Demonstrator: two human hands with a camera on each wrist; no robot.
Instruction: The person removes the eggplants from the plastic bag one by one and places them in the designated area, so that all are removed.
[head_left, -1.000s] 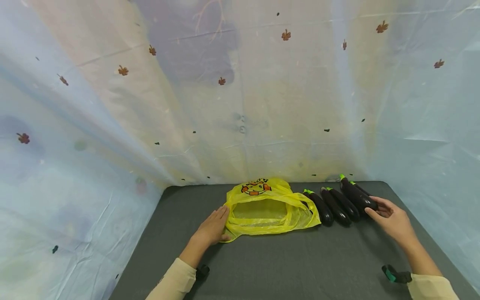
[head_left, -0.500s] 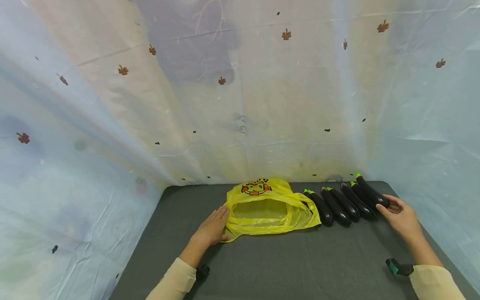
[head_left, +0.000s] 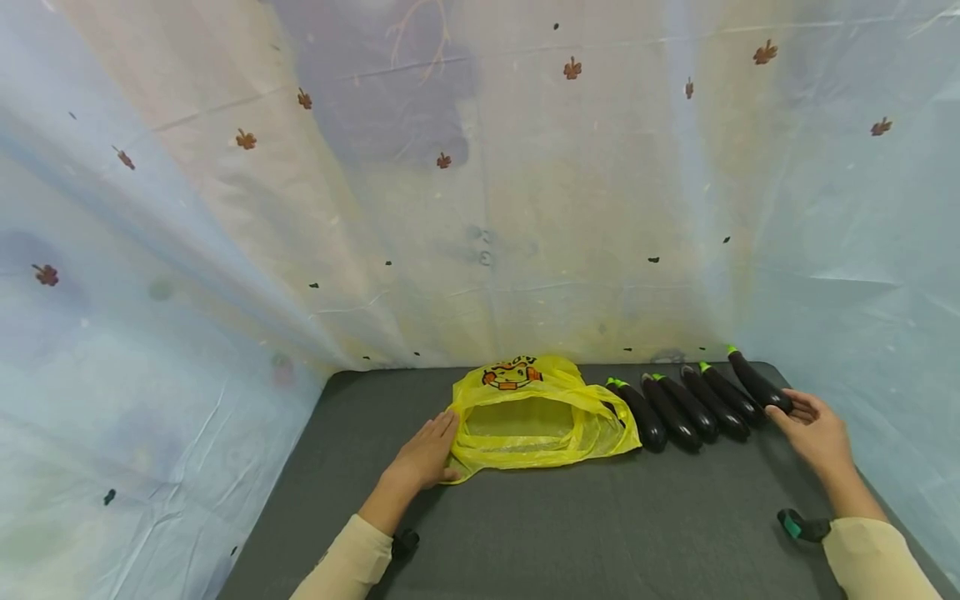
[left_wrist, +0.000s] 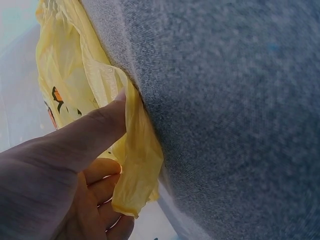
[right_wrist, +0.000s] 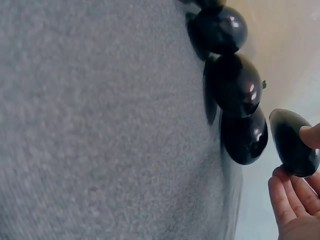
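Observation:
My left hand (head_left: 422, 451) pinches the left edge of a yellow plastic bag (head_left: 517, 459). In the left wrist view the thumb lies inside the bag's edge (left_wrist: 138, 155) and the fingers lie behind it. The bag lies on its side with its mouth gaping toward me and a cartoon print on top. At the far right, my right hand (head_left: 813, 429) grips a dark eggplant (head_left: 759, 383) by its rounded end, green stem pointing away. The right wrist view shows this eggplant (right_wrist: 294, 142) between thumb and fingers, apart from the other eggplants (right_wrist: 236, 85).
Several eggplants (head_left: 671, 414) lie side by side in a slanted row between the bag and my right hand. The grey table (head_left: 585, 533) ends at a patterned plastic sheet (head_left: 525, 208) behind it and at both sides. Both wrists carry black camera mounts.
My right hand has moved to the right with the eggplant, uncovering the eggplants it overlapped in the row. The left hand and the bag stay where they were.

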